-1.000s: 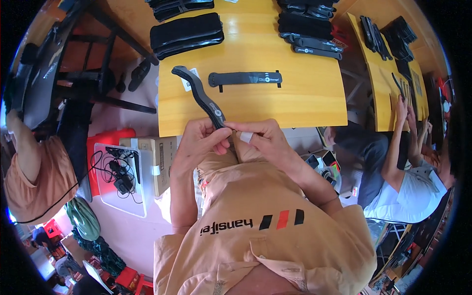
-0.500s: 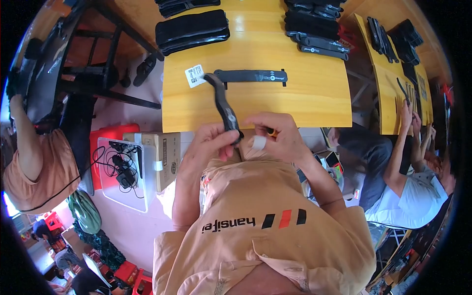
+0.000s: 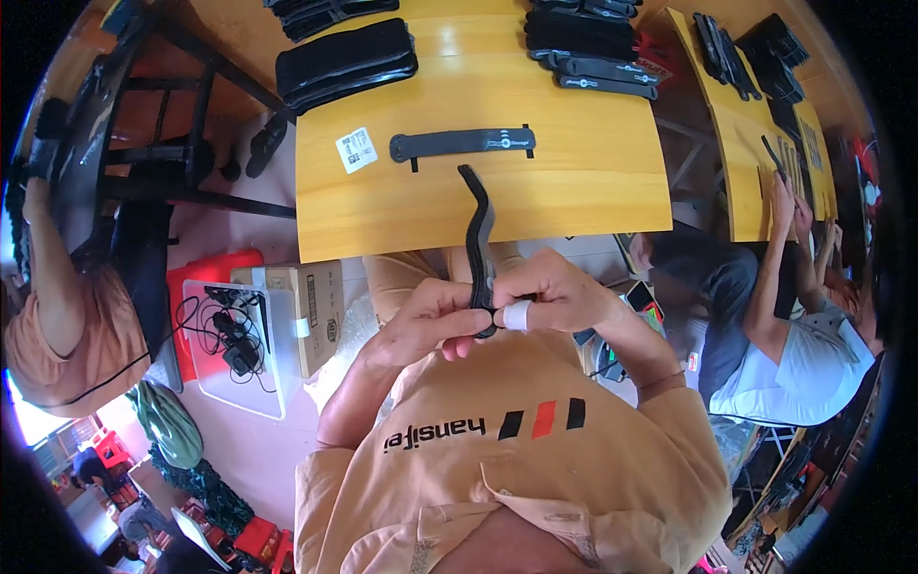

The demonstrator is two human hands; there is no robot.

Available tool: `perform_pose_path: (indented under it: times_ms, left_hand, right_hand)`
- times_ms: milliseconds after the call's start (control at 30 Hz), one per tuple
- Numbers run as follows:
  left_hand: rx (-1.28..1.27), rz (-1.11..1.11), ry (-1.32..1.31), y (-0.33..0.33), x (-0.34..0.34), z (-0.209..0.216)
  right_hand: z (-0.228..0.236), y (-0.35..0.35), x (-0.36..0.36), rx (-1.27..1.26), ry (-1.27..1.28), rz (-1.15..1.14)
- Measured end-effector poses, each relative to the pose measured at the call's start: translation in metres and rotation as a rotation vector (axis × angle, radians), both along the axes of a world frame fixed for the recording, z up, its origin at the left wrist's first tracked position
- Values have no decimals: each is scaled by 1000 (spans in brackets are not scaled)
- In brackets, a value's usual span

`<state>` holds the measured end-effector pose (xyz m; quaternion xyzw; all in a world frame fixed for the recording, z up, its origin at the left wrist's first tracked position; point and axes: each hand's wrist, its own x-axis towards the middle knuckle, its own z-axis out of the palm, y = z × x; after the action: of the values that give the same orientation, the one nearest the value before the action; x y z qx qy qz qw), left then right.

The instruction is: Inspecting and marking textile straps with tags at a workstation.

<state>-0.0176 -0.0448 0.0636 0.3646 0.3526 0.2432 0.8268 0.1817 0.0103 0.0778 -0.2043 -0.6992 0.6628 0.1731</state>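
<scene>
A black strap (image 3: 478, 230) rises from between my hands, its free end pointing toward the table. My left hand (image 3: 428, 320) pinches the strap's lower end between thumb and fingers. From the other side my right hand (image 3: 553, 292) closes on that same end, and a white wrap (image 3: 516, 315) circles its thumb. The gripped end is mostly hidden by my fingers. On the yellow wooden table (image 3: 382, 212) another black strap (image 3: 449, 146) lies flat, with small black tabs at its edge. Left of it is a white printed label sheet (image 3: 357, 150).
Stacks of black straps stand at the table's far left (image 3: 346, 62) and far right (image 3: 588, 43). A clear bin (image 3: 239, 349) with cables and a cardboard box (image 3: 320, 311) sit on the floor at left. Co-workers sit at left (image 3: 76, 325) and right (image 3: 794, 368).
Both hands have come closer to my body and together at the strap's end. The strap has swung away from the label and now stands more upright. The view has shifted slightly.
</scene>
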Motion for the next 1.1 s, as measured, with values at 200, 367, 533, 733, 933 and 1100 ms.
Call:
perform_pose_path:
  times_ms: [200, 367, 533, 733, 933, 1100]
  left_hand:
    - [-36, 195, -203, -8, 12, -8]
    - [-135, 181, -334, -15, 4, -22]
    - [-123, -47, -277, -33, -29, -25]
    - [170, -146, -280, -56, -81, -35]
    - [103, 361, 19, -66, -115, -37]
    - [118, 736, 308, -26, -99, -69]
  right_hand:
    - [-17, -8, 7, -920, 250, -253]
    - [-6, 7, 31, -1263, 733, -529]
    - [18, 48, 90, -1057, 1346, -577]
    - [42, 103, 171, -710, 1548, -664]
    - [73, 83, 145, -290, 1049, -934]
    - [62, 57, 122, 403, -38, -1119]
